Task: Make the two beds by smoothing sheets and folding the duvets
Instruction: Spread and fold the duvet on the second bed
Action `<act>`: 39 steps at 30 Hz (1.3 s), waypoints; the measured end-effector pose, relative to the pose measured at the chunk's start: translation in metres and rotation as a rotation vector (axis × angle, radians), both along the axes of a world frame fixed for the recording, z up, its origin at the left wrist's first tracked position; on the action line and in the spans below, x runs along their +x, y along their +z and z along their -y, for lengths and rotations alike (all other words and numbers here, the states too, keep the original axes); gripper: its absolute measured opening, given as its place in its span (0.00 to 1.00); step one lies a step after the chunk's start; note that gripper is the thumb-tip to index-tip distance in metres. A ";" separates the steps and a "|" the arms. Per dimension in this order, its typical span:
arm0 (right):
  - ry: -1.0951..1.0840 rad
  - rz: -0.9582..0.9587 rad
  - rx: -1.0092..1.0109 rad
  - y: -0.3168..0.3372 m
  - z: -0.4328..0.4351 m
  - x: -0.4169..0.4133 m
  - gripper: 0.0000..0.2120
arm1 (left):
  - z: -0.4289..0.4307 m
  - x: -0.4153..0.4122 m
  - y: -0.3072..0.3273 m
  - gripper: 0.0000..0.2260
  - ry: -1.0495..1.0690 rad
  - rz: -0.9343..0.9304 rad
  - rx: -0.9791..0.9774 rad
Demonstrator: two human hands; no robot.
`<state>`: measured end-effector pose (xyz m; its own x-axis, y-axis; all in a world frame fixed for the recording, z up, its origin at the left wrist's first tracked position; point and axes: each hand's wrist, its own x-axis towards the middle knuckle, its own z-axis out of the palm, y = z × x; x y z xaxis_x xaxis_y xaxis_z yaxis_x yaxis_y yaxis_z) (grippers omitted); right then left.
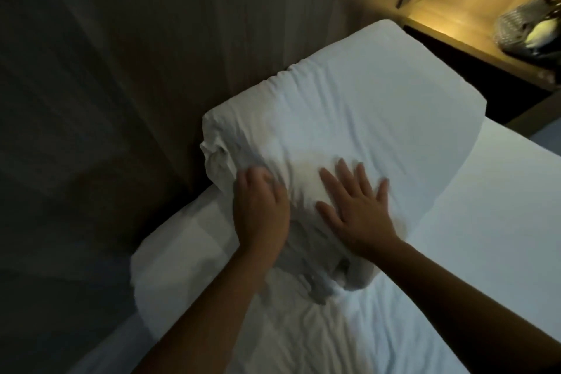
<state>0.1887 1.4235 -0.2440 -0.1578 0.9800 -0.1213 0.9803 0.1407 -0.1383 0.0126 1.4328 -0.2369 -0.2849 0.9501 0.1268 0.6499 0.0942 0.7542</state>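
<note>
Head view. Two bare hands work a white pillow [364,118] at the top of one bed. The left hand [261,212] sits on the pillow's bunched, open end. Its fingers curl down into the gathered fabric and appear to grip it, though blur hides the fingertips. This probably anchors the loose case so it cannot creep. Just beside it, the right hand [356,209] lies flat with its fingers [343,173] straight and spread, holding nothing. The palm presses the creased face, judged a smoothing stroke away from the left-hand grip. Beyond both sets of fingertips, the pillow's far edge rests against the dark headboard [151,55]. The sheet [470,222] lies under the pillow and both wrists — smooth outboard of the right hand, rumpled beneath the forearms. No duvet can be identified.
</note>
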 end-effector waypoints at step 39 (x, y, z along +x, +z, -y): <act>0.311 0.182 0.051 0.086 0.369 -0.161 0.33 | 0.433 -0.175 0.102 0.27 -0.198 -0.824 -0.404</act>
